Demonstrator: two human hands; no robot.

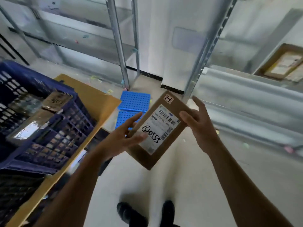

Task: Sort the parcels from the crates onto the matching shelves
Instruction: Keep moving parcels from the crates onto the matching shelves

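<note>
I hold a flat brown cardboard parcel (164, 149) in front of me, above the floor. It carries a white shipping label with barcodes and black handwriting, plus a small sticker at its far corner. My right hand (199, 126) grips its right edge, thumb on the label. My left hand (124, 136) lies against its left edge with the fingers spread and the thumb on the label. A dark blue slatted crate (37, 128) at the left holds more brown parcels.
The crate rests on a yellow-brown board (91, 97). Grey metal shelving stands behind at the left (118, 38) and at the right (246, 95), where a brown parcel (283, 63) lies. A blue perforated panel (134, 102) is on the floor. My shoes show below.
</note>
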